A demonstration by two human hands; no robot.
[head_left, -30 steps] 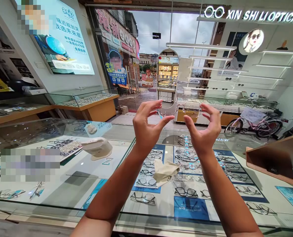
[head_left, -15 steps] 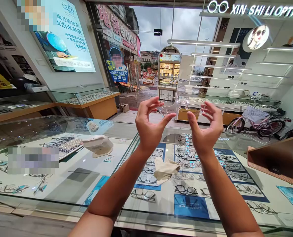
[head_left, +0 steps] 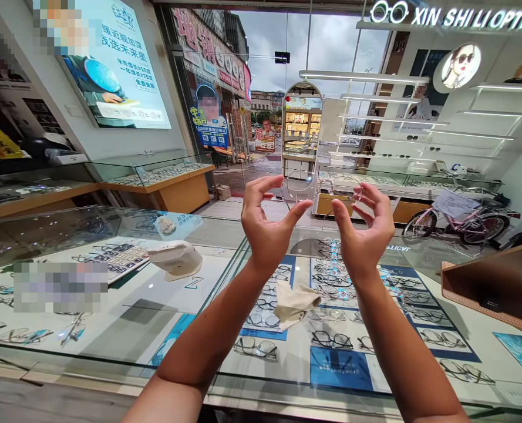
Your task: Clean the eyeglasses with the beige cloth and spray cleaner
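A pair of thin-rimmed eyeglasses [head_left: 299, 187] with clear lenses is held up in front of me, above the glass counter. My left hand [head_left: 269, 220] grips the glasses at the left side, fingers curled and thumb beneath. At the opposite side, my right hand [head_left: 367, 223] holds them with bent fingers, its thumb standing apart. The thin frame is hard to make out against the bright background. Below the hands, a beige cleaning cloth [head_left: 296, 302] lies crumpled on the counter top.
Under the counter glass [head_left: 225, 364] are rows of eyeglasses [head_left: 331, 339]. A white rounded device [head_left: 175, 259] and a calculator [head_left: 122, 258] sit to the left. A brown wooden stand [head_left: 489, 291] rises at the right. An arched mirror [head_left: 302, 135] and a pink bicycle [head_left: 458, 217] are farther back.
My right hand has shifted slightly left and down, and the eyeglasses have tilted a little with it. My left hand stays almost in place.
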